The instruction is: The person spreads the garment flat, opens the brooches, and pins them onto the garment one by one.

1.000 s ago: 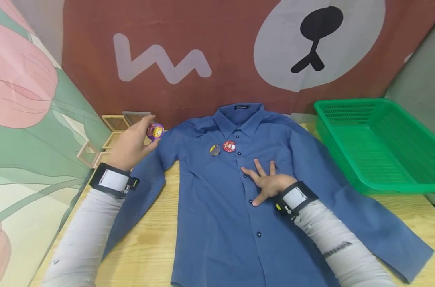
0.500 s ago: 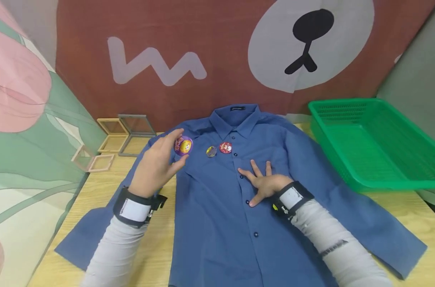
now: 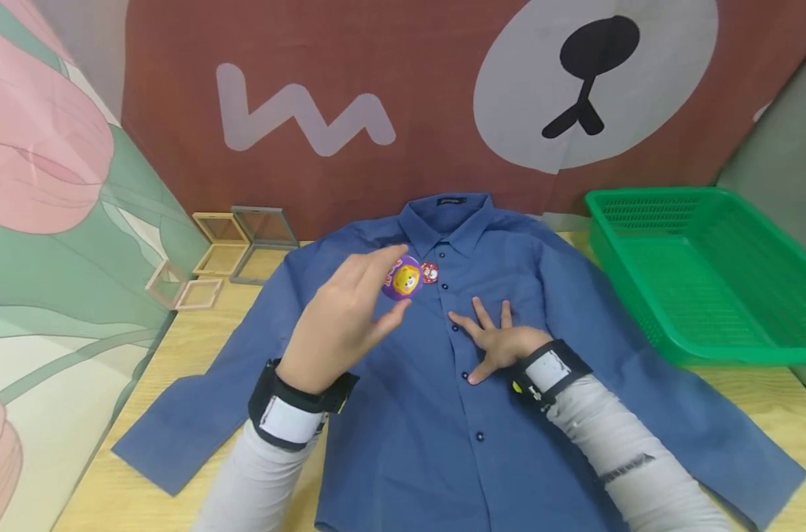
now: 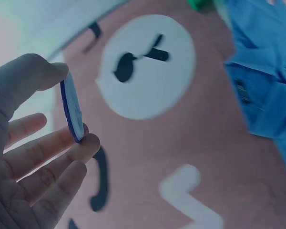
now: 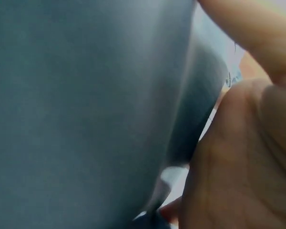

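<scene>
My left hand [image 3: 339,318] pinches a round purple pin badge [image 3: 403,279] with a yellow cartoon animal on it, held over the chest of a blue button-up shirt [image 3: 403,399]. From the left wrist camera the badge [image 4: 72,109] appears nearly edge-on, between the thumb and fingertips. A red badge [image 3: 431,273] sits on the shirt, partly overlapped by the purple one; a second badge on the chest is hidden behind it. Fingers spread, my right hand [image 3: 499,345] rests on the shirt front beside the buttons. Blue-grey cloth [image 5: 86,114] fills most of the right wrist view.
To the right stands a green plastic basket [image 3: 708,347], overlapping the shirt's sleeve side. Several small hinged frames, among them a grey one [image 3: 266,227] and a pale one [image 3: 199,294], stand open at the back left of the wooden table [image 3: 170,384]. A printed cloth [image 3: 429,96] hangs behind.
My left hand has carried the purple badge rightward from near the small frames to over the shirt's chest, covering one badge there. My right hand has stayed on the shirt.
</scene>
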`<state>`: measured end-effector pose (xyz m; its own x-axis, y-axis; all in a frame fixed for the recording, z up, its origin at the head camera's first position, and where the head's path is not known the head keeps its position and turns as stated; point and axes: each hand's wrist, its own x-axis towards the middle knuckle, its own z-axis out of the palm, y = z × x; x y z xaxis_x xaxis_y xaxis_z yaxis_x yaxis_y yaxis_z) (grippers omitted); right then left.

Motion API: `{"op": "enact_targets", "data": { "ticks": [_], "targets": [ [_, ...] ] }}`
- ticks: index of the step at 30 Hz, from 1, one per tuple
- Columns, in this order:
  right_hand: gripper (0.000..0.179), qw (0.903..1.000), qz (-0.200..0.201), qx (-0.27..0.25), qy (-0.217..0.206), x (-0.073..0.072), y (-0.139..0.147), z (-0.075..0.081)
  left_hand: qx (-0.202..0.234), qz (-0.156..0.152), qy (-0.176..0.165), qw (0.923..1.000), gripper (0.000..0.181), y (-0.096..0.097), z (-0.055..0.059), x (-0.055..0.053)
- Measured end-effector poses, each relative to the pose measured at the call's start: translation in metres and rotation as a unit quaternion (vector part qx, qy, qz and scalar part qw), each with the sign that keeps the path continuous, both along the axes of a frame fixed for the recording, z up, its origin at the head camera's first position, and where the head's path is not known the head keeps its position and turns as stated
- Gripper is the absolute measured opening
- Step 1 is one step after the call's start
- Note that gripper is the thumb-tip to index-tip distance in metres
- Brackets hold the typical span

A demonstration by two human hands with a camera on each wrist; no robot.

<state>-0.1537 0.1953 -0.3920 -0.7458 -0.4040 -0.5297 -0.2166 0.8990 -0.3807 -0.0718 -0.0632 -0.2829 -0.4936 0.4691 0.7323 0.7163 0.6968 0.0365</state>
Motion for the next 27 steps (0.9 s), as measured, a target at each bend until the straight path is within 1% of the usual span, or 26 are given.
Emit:
{"op": "enact_targets", "data": {
  "ticks": [3, 6, 9, 10, 12, 14, 15, 17, 20, 22, 23, 25, 27],
  "targets": [
    [0.103, 0.9998, 0.002, 0.016, 0.012, 0.002, -0.001, 0.011, 0.003, -0.022, 0.012, 0.9997, 0.056, 0.01, 0.008, 0.009],
    [0.086, 0.9991, 0.017, 0.006, 0.038, 0.006, -0.001, 0.033, 0.013, -0.034, 0.02, 0.9991, 0.052, 0.017, 0.009, 0.015],
    [0.074, 0.9954, 0.04, -0.045, 0.075, 0.014, 0.001, 0.059, 0.023, -0.042, 0.018, 0.9987, 0.052, 0.023, 0.008, 0.018],
    [0.071, 0.9927, 0.047, -0.065, 0.089, 0.018, 0.002, 0.067, 0.024, -0.043, 0.016, 0.9987, 0.052, 0.024, 0.008, 0.019],
    [0.063, 0.9845, 0.057, -0.11, 0.124, 0.025, 0.004, 0.08, 0.028, -0.047, 0.011, 0.9985, 0.053, 0.027, 0.006, 0.019],
    [0.052, 0.9722, 0.05, -0.159, 0.164, 0.033, 0.006, 0.09, 0.028, -0.05, 0.008, 0.9983, 0.053, 0.03, 0.004, 0.018],
    [0.048, 0.964, 0.042, -0.185, 0.186, 0.038, 0.007, 0.095, 0.026, -0.051, 0.008, 0.9983, 0.052, 0.031, 0.004, 0.017],
    [0.042, 0.942, 0.024, -0.244, 0.229, 0.046, 0.009, 0.104, 0.023, -0.053, 0.011, 0.9983, 0.051, 0.033, 0.004, 0.015],
    [0.036, 0.9049, -0.029, -0.332, 0.264, 0.06, 0.008, 0.114, 0.02, -0.055, 0.016, 0.9981, 0.051, 0.036, 0.006, 0.013],
    [0.032, 0.8834, -0.069, -0.378, 0.269, 0.069, 0.005, 0.119, 0.022, -0.056, 0.018, 0.998, 0.051, 0.038, 0.007, 0.012],
    [0.032, 0.8748, -0.09, -0.395, 0.266, 0.073, 0.004, 0.121, 0.023, -0.057, 0.019, 0.9979, 0.051, 0.039, 0.007, 0.012],
    [0.033, 0.8635, -0.126, -0.417, 0.254, 0.081, 0.001, 0.123, 0.025, -0.058, 0.02, 0.9978, 0.051, 0.041, 0.006, 0.013],
    [0.035, 0.8581, -0.15, -0.432, 0.233, 0.086, -0.002, 0.123, 0.025, -0.057, 0.022, 0.9978, 0.05, 0.044, 0.004, 0.013]
  ]
}}
